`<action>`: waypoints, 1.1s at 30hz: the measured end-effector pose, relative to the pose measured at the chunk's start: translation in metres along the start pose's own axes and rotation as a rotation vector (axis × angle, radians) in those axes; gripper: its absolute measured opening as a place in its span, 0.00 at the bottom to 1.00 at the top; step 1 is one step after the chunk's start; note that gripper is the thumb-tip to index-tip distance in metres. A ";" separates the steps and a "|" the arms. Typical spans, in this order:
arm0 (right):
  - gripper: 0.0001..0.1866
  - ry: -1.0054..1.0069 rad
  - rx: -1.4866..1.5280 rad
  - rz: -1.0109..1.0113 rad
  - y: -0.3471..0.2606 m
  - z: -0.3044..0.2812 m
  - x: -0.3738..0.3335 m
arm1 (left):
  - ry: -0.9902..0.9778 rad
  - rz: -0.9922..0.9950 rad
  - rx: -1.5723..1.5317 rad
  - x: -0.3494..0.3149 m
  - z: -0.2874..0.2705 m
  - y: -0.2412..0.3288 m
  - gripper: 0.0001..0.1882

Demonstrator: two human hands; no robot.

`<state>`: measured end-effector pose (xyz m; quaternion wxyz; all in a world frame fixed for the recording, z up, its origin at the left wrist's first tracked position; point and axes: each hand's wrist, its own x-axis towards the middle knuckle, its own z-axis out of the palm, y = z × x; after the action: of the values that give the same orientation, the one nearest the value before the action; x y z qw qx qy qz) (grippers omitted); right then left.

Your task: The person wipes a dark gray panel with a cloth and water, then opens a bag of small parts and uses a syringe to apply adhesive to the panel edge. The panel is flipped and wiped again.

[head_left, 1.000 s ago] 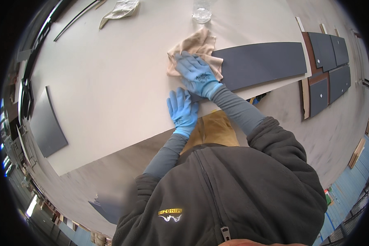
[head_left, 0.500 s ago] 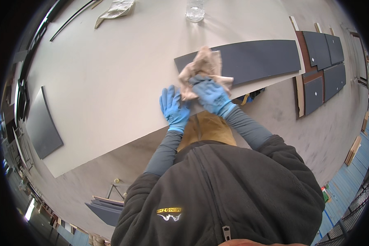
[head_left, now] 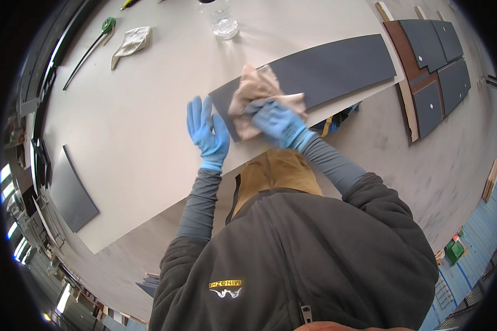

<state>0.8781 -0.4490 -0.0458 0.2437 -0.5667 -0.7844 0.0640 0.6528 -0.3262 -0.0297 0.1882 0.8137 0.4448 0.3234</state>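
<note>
A long dark grey panel [head_left: 337, 69] lies flat near the front edge of the pale table [head_left: 143, 121]. On its left end rests a crumpled pinkish-beige cloth [head_left: 255, 91]. My right hand [head_left: 279, 120], in a blue glove, presses down on this cloth with its fingers bunched into the folds; it is slightly smeared by motion. My left hand [head_left: 207, 132], gloved in blue as well, is open with its fingers stretched out. It lies just left of the panel's end, and holds nothing.
Beyond the panel stands a clear bottle [head_left: 225, 25]. Farther left lie a whitish cloth [head_left: 132, 44] and a green tape measure [head_left: 109, 24]. Another grey panel [head_left: 72, 190] sits at the table's left end. Several dark panels [head_left: 425, 47] are stacked off to the right.
The cloth and my right hand now cover the panel's left end. My left hand has moved left, away from the right hand, with its fingers spread wider. The whole view has shifted.
</note>
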 end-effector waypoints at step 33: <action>0.21 0.386 0.622 0.586 0.097 -0.193 0.032 | -0.506 -0.942 -1.495 0.122 0.040 0.211 0.22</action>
<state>1.0412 -0.4193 0.0965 0.5149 -0.6661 -0.4752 0.2557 0.8558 -0.3367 0.1108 0.8695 0.2613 0.3511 0.2292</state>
